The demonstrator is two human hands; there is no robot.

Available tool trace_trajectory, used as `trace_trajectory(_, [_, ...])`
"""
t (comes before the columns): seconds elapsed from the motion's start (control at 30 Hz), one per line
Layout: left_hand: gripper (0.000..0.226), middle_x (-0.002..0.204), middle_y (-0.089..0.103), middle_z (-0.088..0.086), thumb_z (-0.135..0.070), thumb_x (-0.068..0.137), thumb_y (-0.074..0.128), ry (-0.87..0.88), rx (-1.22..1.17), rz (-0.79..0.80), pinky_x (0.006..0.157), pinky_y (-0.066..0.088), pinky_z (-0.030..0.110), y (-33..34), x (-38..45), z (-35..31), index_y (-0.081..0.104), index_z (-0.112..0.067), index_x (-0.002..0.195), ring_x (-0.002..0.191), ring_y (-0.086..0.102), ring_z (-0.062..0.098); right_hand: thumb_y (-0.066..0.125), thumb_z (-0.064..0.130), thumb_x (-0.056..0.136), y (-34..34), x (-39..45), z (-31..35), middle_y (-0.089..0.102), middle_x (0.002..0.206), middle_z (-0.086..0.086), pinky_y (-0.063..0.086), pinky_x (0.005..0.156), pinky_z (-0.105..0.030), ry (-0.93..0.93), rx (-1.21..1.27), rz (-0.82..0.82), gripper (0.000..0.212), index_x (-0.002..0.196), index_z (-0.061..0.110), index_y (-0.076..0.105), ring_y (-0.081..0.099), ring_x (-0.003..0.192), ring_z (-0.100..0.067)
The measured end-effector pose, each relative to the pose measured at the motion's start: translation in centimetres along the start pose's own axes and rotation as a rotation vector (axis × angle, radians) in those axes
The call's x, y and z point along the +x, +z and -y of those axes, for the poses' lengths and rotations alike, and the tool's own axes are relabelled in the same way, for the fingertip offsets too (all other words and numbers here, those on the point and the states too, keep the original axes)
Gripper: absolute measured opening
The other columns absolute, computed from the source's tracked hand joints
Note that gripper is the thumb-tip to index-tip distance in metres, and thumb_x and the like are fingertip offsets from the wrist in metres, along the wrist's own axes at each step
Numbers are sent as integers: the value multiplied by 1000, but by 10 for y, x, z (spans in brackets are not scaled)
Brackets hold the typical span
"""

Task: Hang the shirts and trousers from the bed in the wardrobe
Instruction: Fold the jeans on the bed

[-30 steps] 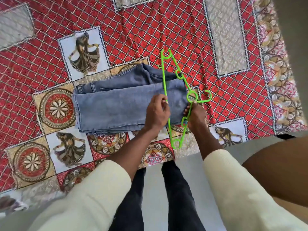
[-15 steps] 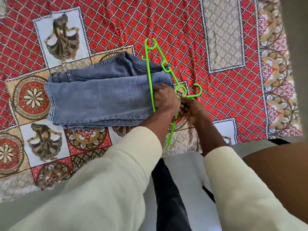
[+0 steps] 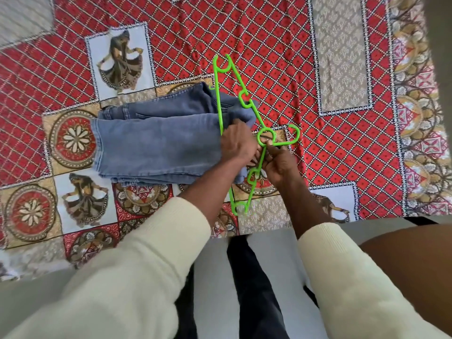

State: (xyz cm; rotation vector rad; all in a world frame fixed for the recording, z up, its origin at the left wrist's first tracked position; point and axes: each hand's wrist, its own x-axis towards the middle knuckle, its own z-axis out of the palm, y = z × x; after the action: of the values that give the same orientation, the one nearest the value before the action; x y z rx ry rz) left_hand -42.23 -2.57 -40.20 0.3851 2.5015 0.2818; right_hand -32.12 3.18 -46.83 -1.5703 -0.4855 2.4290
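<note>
Folded blue jeans lie on the bed, their right end passing through a bright green plastic hanger that stands on edge across them. My left hand grips the jeans' right end at the hanger's straight bar. Just to its right, my right hand pinches the hanger near the ring below its hook. The two hands touch each other.
A red patterned bedspread with dancer panels covers the bed. The bed's near edge runs across the middle of the view, with grey floor and my dark trouser legs below. A brown wooden surface fills the lower right corner.
My left hand has slid right along the jeans to their end at the hanger, meeting my right hand. The jeans' end now pokes further through the hanger.
</note>
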Motion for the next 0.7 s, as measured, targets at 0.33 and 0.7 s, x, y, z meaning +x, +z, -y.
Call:
trace_trajectory(0.33, [29,114,65,28,-14,90,55,-1,-273,80,77,48,41,-95,-4,70,65,3,111,108,61,43,39,-4,101,84,-10,-47,64,52,-6,54,48,-20,-11,71,-20,24,83,5,53,64,45,-13])
trace_trajectory(0.7, [16,39,45,-2,1,48,50,-122,-843,143,41,31,18,-191,9,253,49,-12,38,42,42,14,39,-5,98,165,-27,-125,65,56,-6,49,42,-18,-77,63,-18,25,83,4,57,62,43,-13])
